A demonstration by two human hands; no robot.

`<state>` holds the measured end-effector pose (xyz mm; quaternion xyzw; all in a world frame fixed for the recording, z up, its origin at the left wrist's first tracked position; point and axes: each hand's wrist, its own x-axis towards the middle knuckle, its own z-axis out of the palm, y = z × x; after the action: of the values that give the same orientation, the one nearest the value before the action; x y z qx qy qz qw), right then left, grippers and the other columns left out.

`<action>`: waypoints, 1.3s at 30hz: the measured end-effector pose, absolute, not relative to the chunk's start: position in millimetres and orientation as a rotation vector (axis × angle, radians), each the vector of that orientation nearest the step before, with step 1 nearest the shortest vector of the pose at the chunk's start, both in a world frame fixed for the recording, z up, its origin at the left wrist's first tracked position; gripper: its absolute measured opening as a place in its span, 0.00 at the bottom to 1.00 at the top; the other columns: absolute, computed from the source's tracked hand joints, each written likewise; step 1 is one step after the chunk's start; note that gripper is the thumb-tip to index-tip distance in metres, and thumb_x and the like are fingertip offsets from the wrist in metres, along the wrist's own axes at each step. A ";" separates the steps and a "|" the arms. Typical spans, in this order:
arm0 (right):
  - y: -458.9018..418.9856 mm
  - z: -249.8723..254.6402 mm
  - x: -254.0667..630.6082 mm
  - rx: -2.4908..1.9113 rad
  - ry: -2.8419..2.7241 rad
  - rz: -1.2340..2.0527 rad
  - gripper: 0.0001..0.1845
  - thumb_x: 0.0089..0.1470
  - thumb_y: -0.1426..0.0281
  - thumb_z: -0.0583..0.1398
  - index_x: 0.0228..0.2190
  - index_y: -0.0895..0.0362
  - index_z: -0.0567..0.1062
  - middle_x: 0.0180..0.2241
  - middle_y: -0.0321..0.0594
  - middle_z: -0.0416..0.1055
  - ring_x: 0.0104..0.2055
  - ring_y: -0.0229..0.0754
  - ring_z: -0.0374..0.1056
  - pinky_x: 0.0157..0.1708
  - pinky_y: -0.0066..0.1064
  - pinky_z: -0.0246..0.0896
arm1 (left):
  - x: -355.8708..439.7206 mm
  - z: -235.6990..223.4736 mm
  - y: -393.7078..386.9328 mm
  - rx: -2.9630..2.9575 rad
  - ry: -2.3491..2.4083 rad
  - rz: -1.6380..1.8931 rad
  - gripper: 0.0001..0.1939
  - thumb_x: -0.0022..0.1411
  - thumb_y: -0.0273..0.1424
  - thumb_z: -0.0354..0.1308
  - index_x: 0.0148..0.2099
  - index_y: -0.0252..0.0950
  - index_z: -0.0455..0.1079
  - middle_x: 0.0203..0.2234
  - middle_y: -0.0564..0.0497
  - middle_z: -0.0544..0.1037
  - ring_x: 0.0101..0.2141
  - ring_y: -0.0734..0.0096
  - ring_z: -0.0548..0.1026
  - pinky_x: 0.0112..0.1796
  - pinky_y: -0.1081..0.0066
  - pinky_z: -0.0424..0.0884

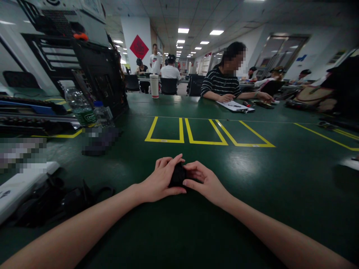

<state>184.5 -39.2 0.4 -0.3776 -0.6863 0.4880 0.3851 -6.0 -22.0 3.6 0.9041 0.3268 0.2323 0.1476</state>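
Between my two hands, low over the green table [179,231], is a small dark black object [178,175]; its kind cannot be made out. My left hand [161,181] wraps it from the left, with fingers over its top and the thumb along its near side. From the right, the curled fingers and thumb of my right hand [201,181] close on its side. Much of the object is hidden by the fingers. Beyond my hands, yellow tape outlines [164,141] mark the table.
At the left stand plastic bottles [80,106] beside a black equipment frame [98,74], with black cables or straps [64,201] nearer. A white cup [154,86] stands on the far side. Across the table a person in a striped top [221,84] sits by a clipboard [235,106].
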 end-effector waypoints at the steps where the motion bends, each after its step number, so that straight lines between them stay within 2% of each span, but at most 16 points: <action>1: -38.8 0.3 183.9 -0.954 -1.718 1.285 0.14 0.46 0.72 0.59 0.37 0.54 0.65 0.40 0.36 0.64 0.44 0.39 0.65 0.46 0.36 0.61 | -5.9 3.4 -21.7 2.607 0.941 0.671 0.42 0.51 0.43 0.57 0.60 0.40 0.36 0.53 0.45 0.56 0.50 0.56 0.53 0.48 0.56 0.52; 10: -34.8 0.2 183.5 -1.002 -1.660 1.378 0.13 0.47 0.71 0.59 0.37 0.54 0.64 0.37 0.36 0.66 0.40 0.38 0.67 0.41 0.35 0.64 | -2.2 3.5 -20.3 2.612 0.975 0.682 0.39 0.46 0.46 0.59 0.55 0.38 0.47 0.48 0.44 0.59 0.46 0.55 0.55 0.45 0.58 0.55; 13: -36.1 1.2 184.8 -1.002 -1.726 1.360 0.13 0.46 0.72 0.59 0.36 0.53 0.64 0.36 0.34 0.67 0.38 0.38 0.68 0.39 0.34 0.65 | -2.4 5.0 -21.5 2.660 0.968 0.679 0.36 0.48 0.45 0.58 0.55 0.38 0.47 0.49 0.45 0.59 0.46 0.56 0.56 0.45 0.58 0.54; 17: -38.2 2.2 185.6 -1.019 -1.806 1.220 0.16 0.43 0.74 0.61 0.37 0.53 0.65 0.38 0.35 0.65 0.40 0.38 0.67 0.42 0.34 0.64 | -3.0 5.8 -22.1 2.713 0.982 0.641 0.35 0.50 0.45 0.56 0.54 0.36 0.48 0.47 0.44 0.61 0.46 0.56 0.56 0.45 0.58 0.54; 24: -39.9 3.8 183.6 -0.986 -1.699 1.396 0.12 0.48 0.70 0.58 0.37 0.54 0.63 0.36 0.35 0.67 0.39 0.39 0.68 0.38 0.34 0.65 | -2.7 4.2 -22.1 2.808 0.976 0.613 0.33 0.52 0.44 0.54 0.55 0.33 0.48 0.47 0.41 0.61 0.47 0.57 0.59 0.48 0.56 0.52; 29: -39.2 2.6 182.8 -0.997 -1.664 1.400 0.12 0.48 0.70 0.58 0.37 0.53 0.63 0.36 0.35 0.68 0.39 0.39 0.68 0.38 0.34 0.65 | -2.4 1.0 -18.8 2.925 0.940 0.614 0.34 0.53 0.44 0.53 0.55 0.32 0.47 0.47 0.40 0.62 0.48 0.57 0.60 0.52 0.52 0.44; 35: -39.3 1.1 182.6 -0.966 -1.701 1.371 0.12 0.48 0.72 0.57 0.37 0.54 0.63 0.37 0.35 0.66 0.40 0.38 0.67 0.41 0.35 0.65 | -2.8 0.5 -18.0 2.922 0.973 0.585 0.34 0.53 0.44 0.53 0.56 0.31 0.48 0.47 0.38 0.61 0.46 0.55 0.61 0.47 0.55 0.56; 39: -40.4 2.1 182.5 -0.939 -1.747 1.232 0.13 0.45 0.74 0.59 0.36 0.54 0.65 0.40 0.36 0.63 0.43 0.38 0.65 0.46 0.35 0.62 | -2.6 0.4 -18.3 2.929 0.981 0.595 0.35 0.52 0.44 0.54 0.56 0.31 0.47 0.47 0.38 0.61 0.45 0.54 0.61 0.44 0.55 0.57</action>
<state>182.5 -40.4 2.1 -0.3698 -0.6882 0.4852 0.3927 -2.6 -18.3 0.4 0.9311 0.3118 0.1891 -0.0018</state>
